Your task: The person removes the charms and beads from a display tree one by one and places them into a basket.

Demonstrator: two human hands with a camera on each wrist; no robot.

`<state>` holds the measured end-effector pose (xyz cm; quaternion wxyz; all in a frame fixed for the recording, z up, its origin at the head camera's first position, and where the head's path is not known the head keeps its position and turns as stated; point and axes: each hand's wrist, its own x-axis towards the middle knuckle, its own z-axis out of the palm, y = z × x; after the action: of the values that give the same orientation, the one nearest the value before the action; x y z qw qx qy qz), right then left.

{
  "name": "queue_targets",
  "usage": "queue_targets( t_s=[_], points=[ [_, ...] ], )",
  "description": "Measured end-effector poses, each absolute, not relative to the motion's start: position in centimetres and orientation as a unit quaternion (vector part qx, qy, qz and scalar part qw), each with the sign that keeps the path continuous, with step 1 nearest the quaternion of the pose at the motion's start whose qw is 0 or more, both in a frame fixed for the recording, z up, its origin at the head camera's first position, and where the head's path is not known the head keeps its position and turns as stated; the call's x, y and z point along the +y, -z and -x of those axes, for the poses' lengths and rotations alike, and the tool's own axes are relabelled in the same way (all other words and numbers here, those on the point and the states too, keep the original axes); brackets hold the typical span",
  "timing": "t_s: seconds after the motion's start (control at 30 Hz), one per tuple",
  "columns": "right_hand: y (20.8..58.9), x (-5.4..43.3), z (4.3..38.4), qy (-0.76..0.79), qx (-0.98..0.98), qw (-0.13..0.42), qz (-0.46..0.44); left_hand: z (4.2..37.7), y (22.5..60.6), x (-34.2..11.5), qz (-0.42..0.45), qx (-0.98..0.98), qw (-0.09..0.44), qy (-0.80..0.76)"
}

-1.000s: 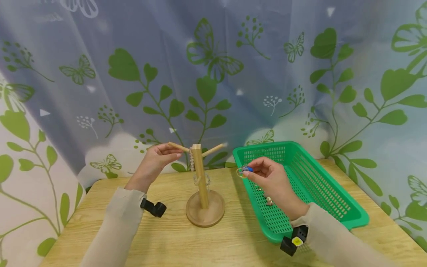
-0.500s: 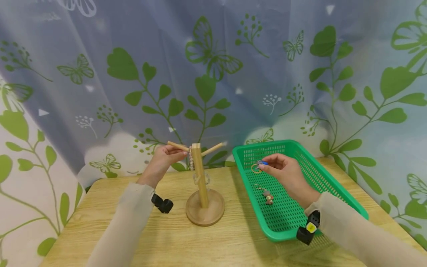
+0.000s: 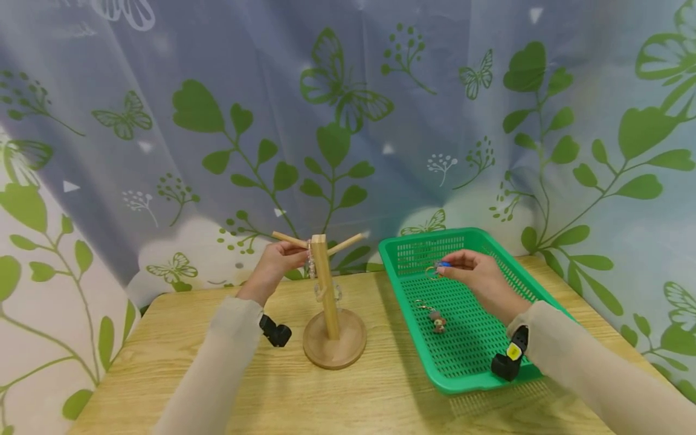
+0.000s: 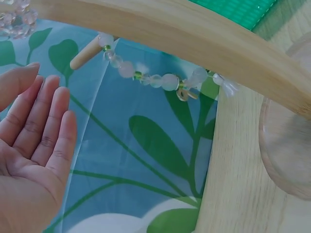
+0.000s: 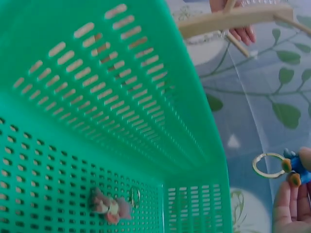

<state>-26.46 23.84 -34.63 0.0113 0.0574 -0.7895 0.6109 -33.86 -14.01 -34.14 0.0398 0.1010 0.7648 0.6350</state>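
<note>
My left hand [image 3: 274, 266] is at the upper left peg of a wooden stand [image 3: 328, 296], close to a pink beaded bracelet [image 3: 312, 260] hanging there. In the left wrist view its fingers [image 4: 34, 128] look fairly straight, with the thumb near the index finger and nothing visible between them. Lower on the stand hangs a clear and pale beaded bracelet [image 4: 155, 80]. With thumb and fingers, my right hand [image 3: 478, 275] pinches a keychain with a blue figure [image 5: 300, 171] and a gold ring above the green basket [image 3: 415, 338]; the fingers partly cover the figure.
Inside the basket lies another keychain [image 3: 437, 323], a small brown and pink figure with a metal clasp. The stand's round base [image 3: 348, 353] rests on the wooden table [image 3: 261, 374] left of the basket. A leaf-patterned curtain [image 3: 250, 199] hangs behind.
My right hand has moved right, over the basket, carrying the blue keychain, so the brown keychain shows fully. My left hand has shifted slightly right along the peg toward the pink bracelet.
</note>
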Motion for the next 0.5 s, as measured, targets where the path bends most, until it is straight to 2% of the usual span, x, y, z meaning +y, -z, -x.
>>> queue_targets(
  t_s=[0.5],
  points=[
    [36.5, 26.3, 29.3, -0.585, -0.806, -0.043, -0.087, 34.3, 34.0, -12.5, -0.090, 0.791, 0.054, -0.603]
  ],
)
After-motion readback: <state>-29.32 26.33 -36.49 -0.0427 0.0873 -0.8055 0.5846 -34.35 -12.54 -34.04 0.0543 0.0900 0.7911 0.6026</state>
